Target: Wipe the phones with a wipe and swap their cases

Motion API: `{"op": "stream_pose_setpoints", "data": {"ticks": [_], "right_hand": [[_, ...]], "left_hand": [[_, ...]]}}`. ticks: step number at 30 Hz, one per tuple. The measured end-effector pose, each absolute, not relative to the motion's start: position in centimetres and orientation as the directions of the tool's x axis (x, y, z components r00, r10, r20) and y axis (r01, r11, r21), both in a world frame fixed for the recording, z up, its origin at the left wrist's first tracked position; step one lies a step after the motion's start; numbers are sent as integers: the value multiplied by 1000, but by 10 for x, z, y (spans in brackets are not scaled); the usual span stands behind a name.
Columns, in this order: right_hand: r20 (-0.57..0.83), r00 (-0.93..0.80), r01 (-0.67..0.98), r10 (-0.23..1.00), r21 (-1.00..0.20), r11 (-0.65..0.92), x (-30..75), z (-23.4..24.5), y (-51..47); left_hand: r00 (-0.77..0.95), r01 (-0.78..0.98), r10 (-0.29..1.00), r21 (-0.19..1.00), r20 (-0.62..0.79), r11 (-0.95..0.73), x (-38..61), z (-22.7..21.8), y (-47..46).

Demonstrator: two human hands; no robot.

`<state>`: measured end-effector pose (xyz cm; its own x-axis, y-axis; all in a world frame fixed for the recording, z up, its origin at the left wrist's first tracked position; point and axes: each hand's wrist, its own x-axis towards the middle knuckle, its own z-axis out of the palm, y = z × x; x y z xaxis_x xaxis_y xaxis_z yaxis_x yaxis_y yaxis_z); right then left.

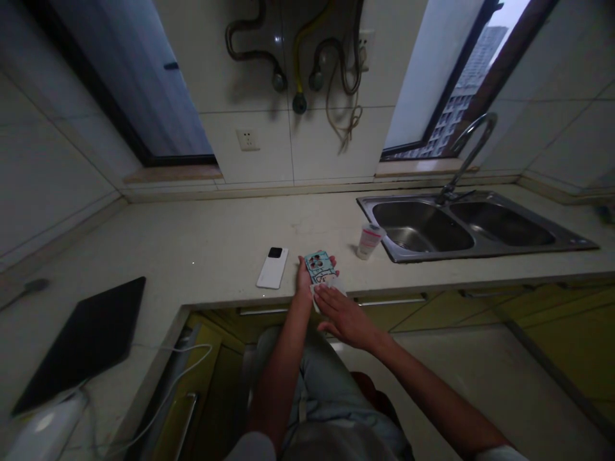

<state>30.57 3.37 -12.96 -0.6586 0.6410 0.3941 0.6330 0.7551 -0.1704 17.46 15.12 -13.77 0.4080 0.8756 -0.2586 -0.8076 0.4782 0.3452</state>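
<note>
My left hand [304,280] grips a phone in a teal patterned case [319,264], camera side up, at the front edge of the pale countertop [202,243]. My right hand [342,315] lies over the phone's near end, fingers together and pressed on a small white cloth or wipe [328,287] against it. A white phone [273,267] lies face down on the counter just left of my left hand.
A small white cup with a pink label [369,241] stands beside the double steel sink [473,225] with its curved tap [468,153]. A black tablet [81,339] lies at the left with a white cable [163,390]. Yellow cabinet drawers run below.
</note>
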Motion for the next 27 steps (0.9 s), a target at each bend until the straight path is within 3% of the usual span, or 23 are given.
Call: {"op": "stream_pose_setpoints", "data": {"ticks": [7, 12, 27], "right_hand": [[478, -473, 741, 740, -238, 628, 316, -150, 24], [642, -385, 630, 663, -342, 697, 324, -160, 28], [632, -604, 461, 486, -221, 860, 297, -135, 58]], "left_hand": [[427, -827, 868, 281, -252, 488, 173, -138, 150], [434, -826, 871, 285, -230, 487, 171, -139, 150], [557, -727, 782, 290, -280, 622, 164, -133, 154]]}}
